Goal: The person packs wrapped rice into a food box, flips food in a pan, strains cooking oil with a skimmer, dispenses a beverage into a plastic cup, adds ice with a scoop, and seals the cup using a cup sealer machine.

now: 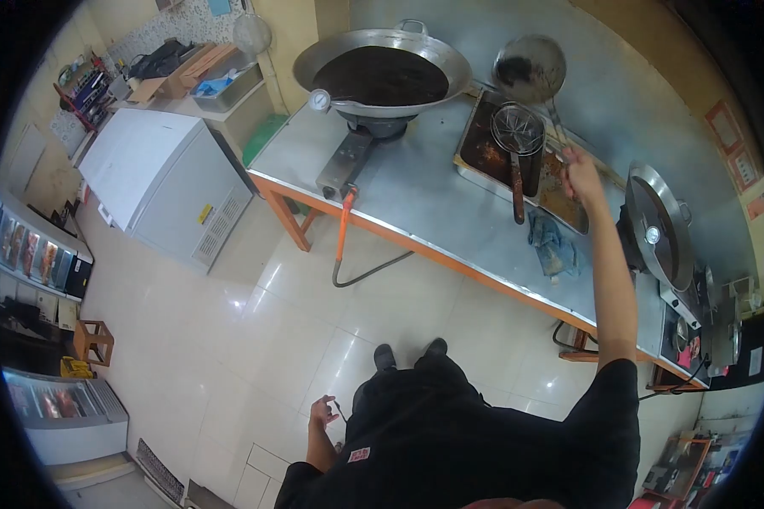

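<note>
At the far left I see a glass-fronted display cabinet (38, 250) standing against the wall, with a wooden stool (94, 341) and a second display cabinet (68, 411) lower in my view. Next comes a white chest freezer (153, 170) by the end of the steel-topped table (433, 182).

Then I get the left hand (323, 412), hanging low beside the body, well apart from the table. Its fingers look loosely bent; a thin dark strand shows beside them, and I cannot tell whether they hold it.

Above, on the table, a wide wok (314, 64) of dark liquid sits over a burner (348, 165). A round dial (319, 101) shows at the wok's near-left rim, and an orange hose (343, 225) drops from the burner over the table edge.

Further right, I make out a shallow tray (488, 180) with a wire skimmer (518, 127) lying across it, wooden handle toward me. Just behind, near the wall, is the round strainer (530, 68). The right hand (580, 176), arm stretched across the table, has its fingers closed around the strainer's handle. A crumpled bluish cloth (554, 244) lies just in front of the tray.

At my right is a second wok (645, 174), also with dark liquid.
</note>
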A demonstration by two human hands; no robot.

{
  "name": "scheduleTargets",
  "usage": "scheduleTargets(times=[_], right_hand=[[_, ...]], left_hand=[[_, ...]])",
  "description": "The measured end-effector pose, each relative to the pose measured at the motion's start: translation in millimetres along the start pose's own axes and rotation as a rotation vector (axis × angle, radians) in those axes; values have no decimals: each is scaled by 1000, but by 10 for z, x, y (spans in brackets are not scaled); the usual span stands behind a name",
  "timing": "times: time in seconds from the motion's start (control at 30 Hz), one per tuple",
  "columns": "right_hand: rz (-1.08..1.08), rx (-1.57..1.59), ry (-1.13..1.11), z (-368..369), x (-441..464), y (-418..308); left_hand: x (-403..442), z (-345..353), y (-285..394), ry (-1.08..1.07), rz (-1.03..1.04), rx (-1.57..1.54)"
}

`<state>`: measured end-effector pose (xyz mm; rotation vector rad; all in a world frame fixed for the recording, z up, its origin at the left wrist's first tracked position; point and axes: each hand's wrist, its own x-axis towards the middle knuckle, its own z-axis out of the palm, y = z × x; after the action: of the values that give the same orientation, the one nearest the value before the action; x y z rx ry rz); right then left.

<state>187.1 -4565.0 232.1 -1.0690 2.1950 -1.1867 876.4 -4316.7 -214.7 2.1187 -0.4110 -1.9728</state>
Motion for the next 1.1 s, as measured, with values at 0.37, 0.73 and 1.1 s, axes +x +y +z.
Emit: scheduleTargets(times=[0.37, 0.73, 1.1], right_hand=[[-190, -610, 112, 434, -392, 1052], [-198, -613, 147, 456, -475, 1270], [-157, -546, 103, 446, -442, 1277]], left_hand=[[59, -120, 632, -20, 154, 23], [191, -217, 166, -46, 91, 59], [170, -249, 210, -100, 192, 240]])
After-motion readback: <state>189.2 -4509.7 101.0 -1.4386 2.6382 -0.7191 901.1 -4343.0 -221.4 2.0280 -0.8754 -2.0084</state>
